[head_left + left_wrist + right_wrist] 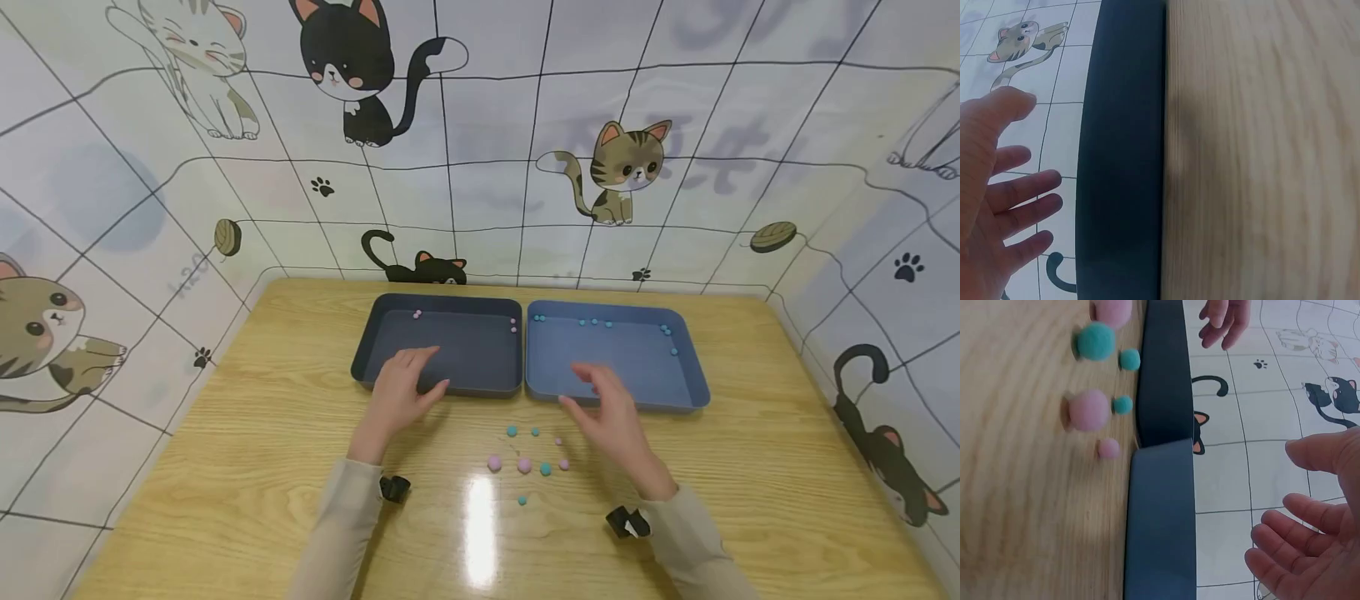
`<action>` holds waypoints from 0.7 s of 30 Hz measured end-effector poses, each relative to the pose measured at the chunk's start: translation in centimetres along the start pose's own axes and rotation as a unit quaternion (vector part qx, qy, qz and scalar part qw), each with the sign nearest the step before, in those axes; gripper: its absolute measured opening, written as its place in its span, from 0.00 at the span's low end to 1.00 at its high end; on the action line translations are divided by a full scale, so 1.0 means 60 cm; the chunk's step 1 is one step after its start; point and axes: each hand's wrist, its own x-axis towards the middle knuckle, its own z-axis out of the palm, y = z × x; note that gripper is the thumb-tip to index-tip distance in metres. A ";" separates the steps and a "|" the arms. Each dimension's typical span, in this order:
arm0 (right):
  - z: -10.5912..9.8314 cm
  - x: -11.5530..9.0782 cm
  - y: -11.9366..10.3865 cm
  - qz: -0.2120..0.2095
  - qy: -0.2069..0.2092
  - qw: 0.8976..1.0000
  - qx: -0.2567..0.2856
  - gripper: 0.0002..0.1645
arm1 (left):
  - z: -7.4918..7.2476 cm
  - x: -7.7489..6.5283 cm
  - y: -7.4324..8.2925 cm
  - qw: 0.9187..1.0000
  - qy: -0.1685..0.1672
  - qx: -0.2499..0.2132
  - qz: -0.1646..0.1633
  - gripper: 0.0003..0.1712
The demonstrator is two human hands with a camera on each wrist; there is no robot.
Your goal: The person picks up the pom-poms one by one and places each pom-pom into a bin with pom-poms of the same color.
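My left hand point(401, 396) is over the front left part of a dark navy tray point(442, 391), fingers spread and holding nothing. My right hand point(611, 421) reaches over the front rim of a lighter blue tray point(652, 407), also holding nothing, thumb and fingers apart. On the wood between the forearms lie several small fuzzy balls, such as a pink pom-pom point(525, 465) and a teal pom-pom point(545, 469). The navy tray has several small pink pom-poms point(417, 314) inside. Several teal pom-poms point(594, 322) lie in the blue tray, mostly along its back and right sides.
Both trays stand side by side toward the back of a wooden table point(247, 467). A cat-patterned sheet point(495, 125) rises behind and at both sides. Each wrist wears a small black camera mount, such as the left mount point(394, 489).
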 end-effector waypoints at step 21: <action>0.039 -0.049 -0.026 0.041 -0.076 0.989 0.117 0.22 | -0.013 -0.028 -0.016 0.999 -0.038 -0.025 -0.022 0.16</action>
